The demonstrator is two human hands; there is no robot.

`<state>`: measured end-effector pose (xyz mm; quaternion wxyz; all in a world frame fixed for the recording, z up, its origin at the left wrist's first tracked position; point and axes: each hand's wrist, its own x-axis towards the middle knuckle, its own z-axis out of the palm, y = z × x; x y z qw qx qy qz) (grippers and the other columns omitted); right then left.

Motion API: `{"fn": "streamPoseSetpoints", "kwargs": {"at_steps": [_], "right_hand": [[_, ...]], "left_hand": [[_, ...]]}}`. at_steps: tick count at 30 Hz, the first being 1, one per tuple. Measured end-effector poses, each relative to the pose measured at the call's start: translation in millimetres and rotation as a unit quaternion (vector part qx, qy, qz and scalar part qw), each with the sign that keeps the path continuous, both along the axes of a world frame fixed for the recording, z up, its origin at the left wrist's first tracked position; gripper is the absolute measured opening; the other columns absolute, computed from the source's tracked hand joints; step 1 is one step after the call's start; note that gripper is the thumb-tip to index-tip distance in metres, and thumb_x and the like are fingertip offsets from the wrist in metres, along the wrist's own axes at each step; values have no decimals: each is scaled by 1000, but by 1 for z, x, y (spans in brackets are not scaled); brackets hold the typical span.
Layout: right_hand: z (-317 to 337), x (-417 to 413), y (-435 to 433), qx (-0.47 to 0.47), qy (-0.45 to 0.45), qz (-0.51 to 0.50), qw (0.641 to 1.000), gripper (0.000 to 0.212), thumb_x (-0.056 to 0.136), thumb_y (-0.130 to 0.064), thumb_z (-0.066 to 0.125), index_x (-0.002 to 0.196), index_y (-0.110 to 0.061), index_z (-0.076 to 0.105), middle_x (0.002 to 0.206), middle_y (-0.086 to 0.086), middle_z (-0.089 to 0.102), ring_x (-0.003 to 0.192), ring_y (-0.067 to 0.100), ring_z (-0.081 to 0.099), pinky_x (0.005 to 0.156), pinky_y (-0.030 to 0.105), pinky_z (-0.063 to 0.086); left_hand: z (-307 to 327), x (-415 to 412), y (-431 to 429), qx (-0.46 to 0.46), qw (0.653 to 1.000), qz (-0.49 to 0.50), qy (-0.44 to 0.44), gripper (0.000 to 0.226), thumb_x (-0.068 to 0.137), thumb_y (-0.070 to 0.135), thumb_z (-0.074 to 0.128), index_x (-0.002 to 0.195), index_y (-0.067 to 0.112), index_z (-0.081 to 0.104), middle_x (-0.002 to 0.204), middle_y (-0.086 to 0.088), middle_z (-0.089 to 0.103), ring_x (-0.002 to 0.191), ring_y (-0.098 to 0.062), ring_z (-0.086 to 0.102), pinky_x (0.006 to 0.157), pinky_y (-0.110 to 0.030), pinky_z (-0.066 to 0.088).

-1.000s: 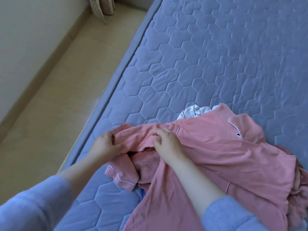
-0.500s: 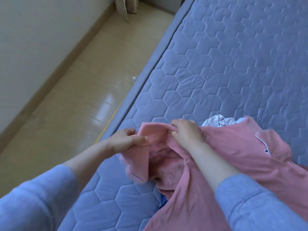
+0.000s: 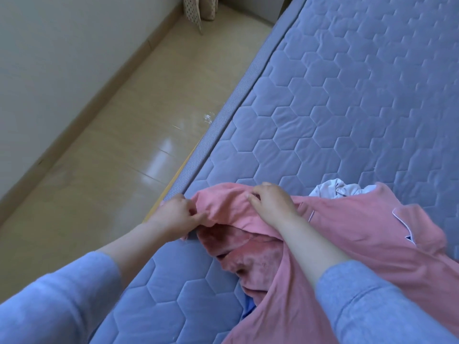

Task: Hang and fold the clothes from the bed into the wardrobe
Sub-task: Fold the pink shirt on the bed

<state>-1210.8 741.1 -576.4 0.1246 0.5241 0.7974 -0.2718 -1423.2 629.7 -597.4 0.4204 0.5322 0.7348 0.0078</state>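
— Where do we have the pink pyjama top (image 3: 360,244)?
— On the near part of the bed (image 3: 347,95), its edge lifted. Our left hand (image 3: 177,216) pinches the cloth at the mattress's left edge. Our right hand (image 3: 272,203) grips the fold just right of it, fingers curled.
— What else does the bed hold?
— A crumpled white garment (image 3: 337,189) touching the top's far side. Left of the bed we see tiled floor (image 3: 124,157).

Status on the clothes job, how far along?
Done: nothing visibly folded or hung. In hand: left hand and right hand pinch an edge of the pink white-piped pyjama garment on the blue quilted mattress. Left: fold or hang that, plus the crumpled white garment behind it.
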Motion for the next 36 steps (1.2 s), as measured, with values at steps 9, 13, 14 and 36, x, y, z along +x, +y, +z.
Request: {"fn": "streamPoseSetpoints", "kwargs": {"at_steps": [9,13,14,36], "right_hand": [[-20,-58,-8,-50,11,63,997,51,97,-31,50,144,-14,41,146,9,45,137,26,37,111,41,32],[-31,-72,-10,-72,-58,106,990,56,92,-27,54,144,-14,37,145,9,43,136,27,37,111,42,33],[-33,-74,-10,-68,-73,116,988,56,91,-27,55,143,-15,39,143,10,44,135,28,37,111,42,33],[-15,-85,10,96,31,-65,993,59,87,-26,68,138,-13,41,136,10,46,128,29,41,106,36,32]], "left_hand": [[-20,-19,-10,-72,989,28,127,40,74,42,68,99,17,49,97,-2,57,83,-22,54,66,-30,46],[-24,-21,-9,-83,982,-37,165,39,72,55,66,94,24,58,90,2,57,89,-20,54,66,-29,46],[-26,-21,-10,-88,980,-56,172,37,72,56,64,88,24,58,87,2,53,91,-21,51,66,-28,43],[-9,-66,-16,147,912,382,-15,77,80,29,77,142,11,34,136,-10,37,91,-18,62,84,-29,46]]}}
